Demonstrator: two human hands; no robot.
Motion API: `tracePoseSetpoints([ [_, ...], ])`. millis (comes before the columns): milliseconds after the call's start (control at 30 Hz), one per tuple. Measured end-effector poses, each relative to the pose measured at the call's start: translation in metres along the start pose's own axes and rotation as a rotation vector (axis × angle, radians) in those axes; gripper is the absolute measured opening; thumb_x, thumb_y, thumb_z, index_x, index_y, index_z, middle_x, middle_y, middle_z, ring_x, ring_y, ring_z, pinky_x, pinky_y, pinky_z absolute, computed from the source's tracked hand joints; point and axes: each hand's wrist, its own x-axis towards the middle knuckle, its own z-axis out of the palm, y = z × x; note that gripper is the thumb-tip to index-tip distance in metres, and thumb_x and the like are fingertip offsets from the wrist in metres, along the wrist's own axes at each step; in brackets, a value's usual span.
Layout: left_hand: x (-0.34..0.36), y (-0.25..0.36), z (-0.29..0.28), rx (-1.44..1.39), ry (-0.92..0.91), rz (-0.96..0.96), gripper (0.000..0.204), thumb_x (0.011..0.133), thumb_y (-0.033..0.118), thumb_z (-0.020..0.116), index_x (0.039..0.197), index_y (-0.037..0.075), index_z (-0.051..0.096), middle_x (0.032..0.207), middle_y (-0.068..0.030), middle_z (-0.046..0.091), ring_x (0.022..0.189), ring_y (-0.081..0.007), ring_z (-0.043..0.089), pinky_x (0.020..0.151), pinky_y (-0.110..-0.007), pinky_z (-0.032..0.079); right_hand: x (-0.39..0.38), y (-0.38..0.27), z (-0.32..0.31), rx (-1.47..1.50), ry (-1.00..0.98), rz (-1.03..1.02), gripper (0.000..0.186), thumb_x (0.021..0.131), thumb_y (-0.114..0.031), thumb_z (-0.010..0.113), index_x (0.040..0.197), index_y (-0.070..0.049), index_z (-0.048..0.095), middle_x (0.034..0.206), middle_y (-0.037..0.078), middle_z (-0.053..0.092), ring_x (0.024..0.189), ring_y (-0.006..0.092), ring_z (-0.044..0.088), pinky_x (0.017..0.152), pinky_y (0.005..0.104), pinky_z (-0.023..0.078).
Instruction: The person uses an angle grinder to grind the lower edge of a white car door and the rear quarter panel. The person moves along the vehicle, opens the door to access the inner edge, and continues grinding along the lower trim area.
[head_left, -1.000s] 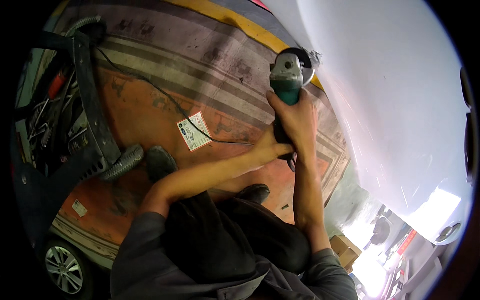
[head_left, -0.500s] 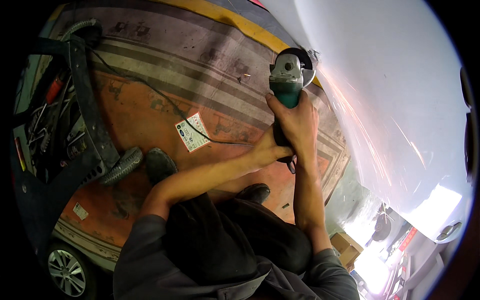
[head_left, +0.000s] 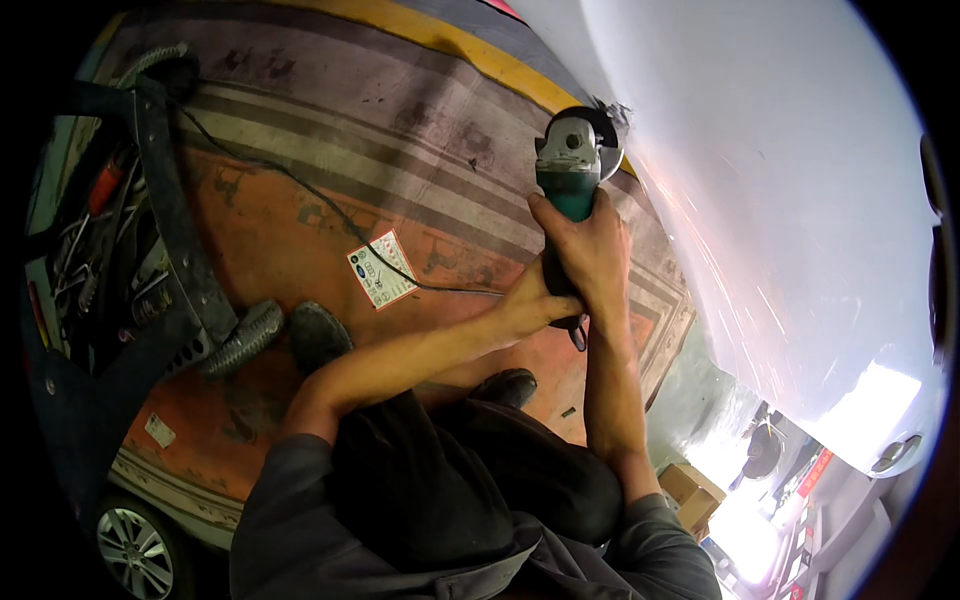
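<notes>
My right hand (head_left: 597, 250) grips the green-bodied angle grinder (head_left: 568, 188) just behind its silver head, while my left hand (head_left: 532, 298) is wrapped round its black rear end. The grinder's dark disc and guard are at a jagged, torn spot (head_left: 618, 114) on the edge of the white curved panel (head_left: 790, 210), and whether they touch cannot be told. Orange sparks (head_left: 720, 275) streak down across the panel. A black cord (head_left: 350, 220) runs over the mat from near my left hand toward the metal frame at left.
A dark metal frame (head_left: 170, 200) holding jumbled tools stands at left, above a wheel (head_left: 135, 550). The patterned mat (head_left: 260, 400) lies under my feet (head_left: 320, 335), with a printed card (head_left: 380, 268) on it. A cardboard box (head_left: 690, 490) sits at lower right.
Sparks appeared half a second ago and now look somewhat fainter. The grinder sits slightly lower in view, along with a small shift of the whole scene. Both hands keep their grip.
</notes>
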Motion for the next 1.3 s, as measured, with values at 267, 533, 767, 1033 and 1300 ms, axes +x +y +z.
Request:
tracePoseSetpoints([
  [267,0.001,-0.008,-0.002,0.058,0.008,0.052,0.094,0.086,0.014,0.086,0.163,0.002,0.033,0.148,-0.0088,0.055,0.134,-0.0192,0.058,0.109,-0.036,0.053,0.000,0.008,0.003,0.004,0.007,0.007,0.071,0.080,-0.055,0.084,0.115,0.005,0.072,0.102,0.029,0.078,0.103,0.0455,0.077,0.092,0.0504,0.056],
  [533,-0.004,0.003,0.005,0.030,0.041,0.051,0.090,0.086,0.015,0.087,0.160,0.002,0.036,0.145,-0.0091,0.057,0.134,-0.0189,0.059,0.107,-0.036,0.054,0.003,0.009,0.003,-0.028,0.011,-0.025,0.071,0.081,-0.056,0.084,0.116,0.004,0.073,0.102,0.028,0.079,0.102,0.0439,0.077,0.093,0.0497,0.056],
  [767,0.002,0.006,-0.006,-0.014,0.027,0.089,0.089,0.086,0.018,0.090,0.158,0.002,0.040,0.143,-0.0086,0.059,0.132,-0.0185,0.061,0.105,-0.036,0.056,0.011,-0.010,0.006,0.023,0.015,-0.046,0.068,0.081,-0.054,0.085,0.114,0.003,0.074,0.094,0.021,0.080,0.094,0.0367,0.079,0.089,0.0466,0.058],
  [1033,-0.002,-0.004,0.003,-0.042,-0.010,-0.018,0.092,0.086,0.017,0.089,0.161,0.001,0.038,0.145,-0.0087,0.059,0.133,-0.0199,0.060,0.106,-0.036,0.055,0.005,0.020,0.007,0.030,0.008,0.003,0.065,0.082,-0.052,0.086,0.114,0.003,0.075,0.089,0.017,0.080,0.088,0.0316,0.079,0.085,0.0439,0.058],
  [1300,0.000,0.017,0.002,0.011,0.053,0.091,0.088,0.086,0.020,0.090,0.157,0.001,0.042,0.144,-0.0085,0.059,0.133,-0.0197,0.060,0.108,-0.037,0.054,0.010,-0.007,0.003,0.054,0.007,-0.076,0.067,0.081,-0.054,0.086,0.114,0.004,0.074,0.089,0.019,0.079,0.087,0.0352,0.078,0.085,0.0456,0.058],
])
